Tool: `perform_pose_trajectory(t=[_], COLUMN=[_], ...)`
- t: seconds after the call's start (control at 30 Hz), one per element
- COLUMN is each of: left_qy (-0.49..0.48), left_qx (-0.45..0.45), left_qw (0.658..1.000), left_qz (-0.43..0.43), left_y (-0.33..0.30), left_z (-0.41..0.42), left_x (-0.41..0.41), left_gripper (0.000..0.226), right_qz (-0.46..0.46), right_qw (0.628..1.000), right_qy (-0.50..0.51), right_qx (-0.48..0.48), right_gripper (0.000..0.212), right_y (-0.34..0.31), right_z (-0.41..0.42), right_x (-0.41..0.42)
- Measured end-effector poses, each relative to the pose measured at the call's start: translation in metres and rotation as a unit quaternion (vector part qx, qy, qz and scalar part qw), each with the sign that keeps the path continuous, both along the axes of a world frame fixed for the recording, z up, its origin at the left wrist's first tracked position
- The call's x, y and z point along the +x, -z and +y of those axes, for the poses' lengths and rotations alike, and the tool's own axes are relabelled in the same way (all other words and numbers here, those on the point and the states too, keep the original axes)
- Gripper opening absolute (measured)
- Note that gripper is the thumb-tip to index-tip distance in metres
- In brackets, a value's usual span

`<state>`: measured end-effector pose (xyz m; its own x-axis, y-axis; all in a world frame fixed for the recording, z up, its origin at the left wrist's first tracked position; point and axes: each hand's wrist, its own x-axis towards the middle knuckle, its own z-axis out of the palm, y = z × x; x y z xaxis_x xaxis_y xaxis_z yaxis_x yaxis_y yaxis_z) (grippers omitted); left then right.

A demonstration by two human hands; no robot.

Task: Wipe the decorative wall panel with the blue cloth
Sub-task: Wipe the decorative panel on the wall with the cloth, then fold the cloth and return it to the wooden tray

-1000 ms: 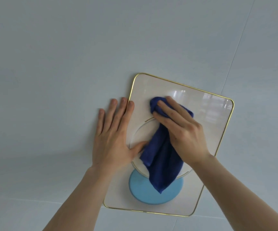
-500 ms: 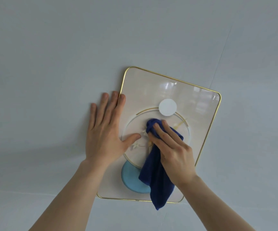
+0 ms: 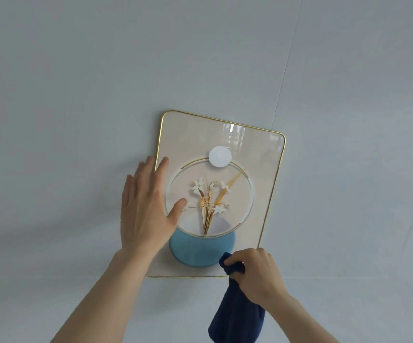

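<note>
The decorative wall panel (image 3: pixel 257 159) hangs on a pale wall: cream, glossy, gold-edged, with a gold ring, white flowers, a white disc and a blue half-round at the bottom. My left hand (image 3: pixel 143 209) lies flat and spread across the panel's left edge, thumb resting inside the ring. At the panel's bottom right corner my right hand (image 3: pixel 254 276) is closed on the dark blue cloth (image 3: pixel 237 315). A fold of the cloth touches the panel by the blue half-round, and the rest hangs below the frame.
Plain grey-white wall (image 3: pixel 76 95) surrounds the panel. A thin seam (image 3: pixel 284 78) runs down the wall toward the panel's upper right corner, and a faint horizontal line (image 3: pixel 52 276) crosses below the panel.
My right hand has dragged the cloth down from the panel's upper middle, across the ring, to the bottom right corner, uncovering the flowers. My left hand stays on the left edge.
</note>
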<state>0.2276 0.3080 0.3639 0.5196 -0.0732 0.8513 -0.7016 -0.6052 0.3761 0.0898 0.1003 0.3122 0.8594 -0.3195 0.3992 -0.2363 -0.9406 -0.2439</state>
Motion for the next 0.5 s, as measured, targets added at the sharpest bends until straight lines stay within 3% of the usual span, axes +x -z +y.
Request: perform_pose_trajectory(t=[0.1,0.2,0.3,0.43,0.5], left_qy=[0.035,0.139,0.274,0.365,0.372], left_qx=[-0.009,0.009,0.065,0.115,0.089], left_qw=[0.999,0.982,0.924,0.844,0.838], left_qz=[0.016,0.127,0.259,0.376,0.389], left_y=[0.026,0.053,0.081,0.103,0.103], left_z=[-0.007,-0.023,-0.044,-0.074,-0.088], left_x=[-0.021,-0.048,-0.077,-0.108,-0.118], left_gripper=[0.055,0.032,0.043,0.066,0.058], right_qz=[0.016,-0.026,-0.056,-0.088,-0.097], right_qw=[0.992,0.964,0.922,0.865,0.843], right_qy=[0.018,0.005,-0.022,-0.051,-0.064], right_qx=[0.128,0.263,0.384,0.491,0.525], right_gripper=[0.024,0.023,0.026,0.021,0.018], right_y=[0.011,0.015,0.012,0.002,-0.001], right_z=[-0.009,-0.020,-0.028,-0.042,-0.051], right_x=[-0.021,-0.040,-0.056,-0.071,-0.077])
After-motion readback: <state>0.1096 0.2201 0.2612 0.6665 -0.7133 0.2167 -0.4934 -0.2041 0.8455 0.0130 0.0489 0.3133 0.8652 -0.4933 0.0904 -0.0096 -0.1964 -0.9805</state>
